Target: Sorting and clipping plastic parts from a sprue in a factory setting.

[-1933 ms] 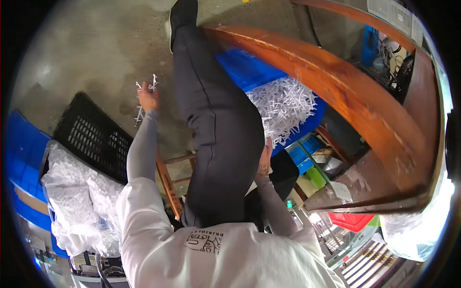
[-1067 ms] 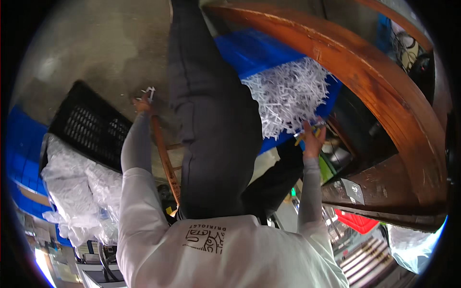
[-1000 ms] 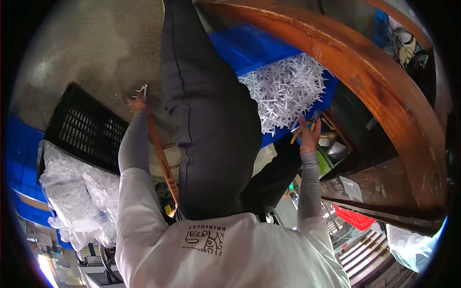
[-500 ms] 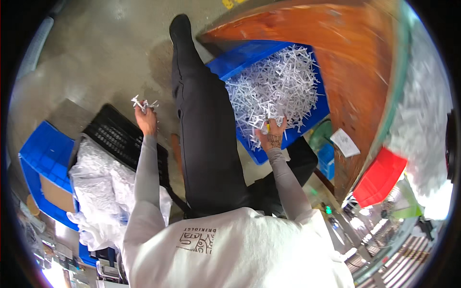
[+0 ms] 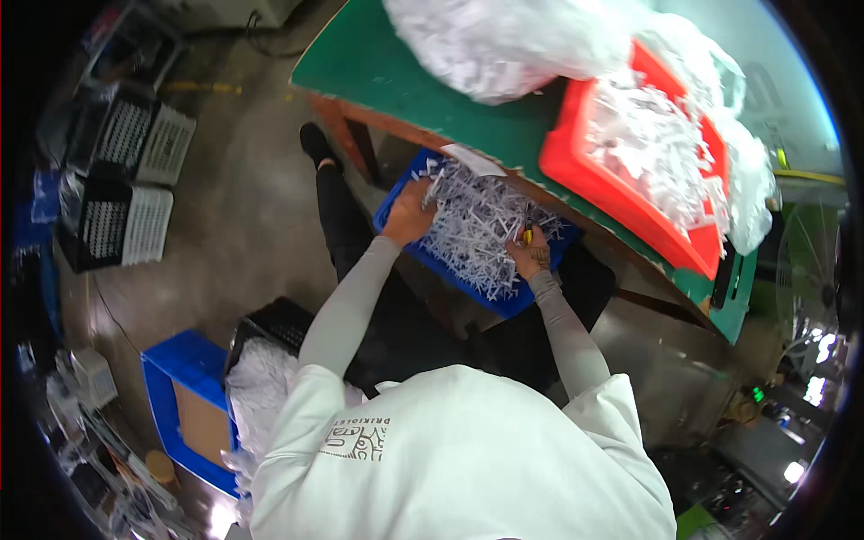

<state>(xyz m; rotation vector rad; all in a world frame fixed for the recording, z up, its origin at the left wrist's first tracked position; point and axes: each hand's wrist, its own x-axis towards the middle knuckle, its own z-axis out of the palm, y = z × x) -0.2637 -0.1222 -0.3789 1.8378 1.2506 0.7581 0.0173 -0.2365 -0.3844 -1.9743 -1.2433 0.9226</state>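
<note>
Beneath the edge of the green table (image 5: 378,63), busy among white pieces (image 5: 477,225)

Across the upper right, spreads wide on wooden framing. Just below, and partly under it, has the blue bin (image 5: 441,273), filled close to the rim with those white pieces. Off to the left, on the floor, shows a blue crate (image 5: 184,351), just beside a black basket (image 5: 279,319). Up on the green surface, carries a red tray (image 5: 621,200), tilted in view and heaped with white bits.

Rests the left hand (image 5: 409,216) at the bin's left end, with fingers bent down among the pieces and tips lost to view; cannot tell whether pinching any or merely spread. Holds the right hand (image 5: 533,258) over the right end, with fingers closed around a small yellow-handled tool (image 5: 528,236), roughly upright; too small to make out its tip.

Singly, probably feels nearly weightless, stiff like moulded plastic, smooth and a little slippery, yet prone to hooking together by thin arms. Likely bends or snaps if levered by one slim end, so best pinched near the middle, between thumb and forefinger. By the handful, likely lifts as a loose tangle, shedding strays at the edges.
</note>
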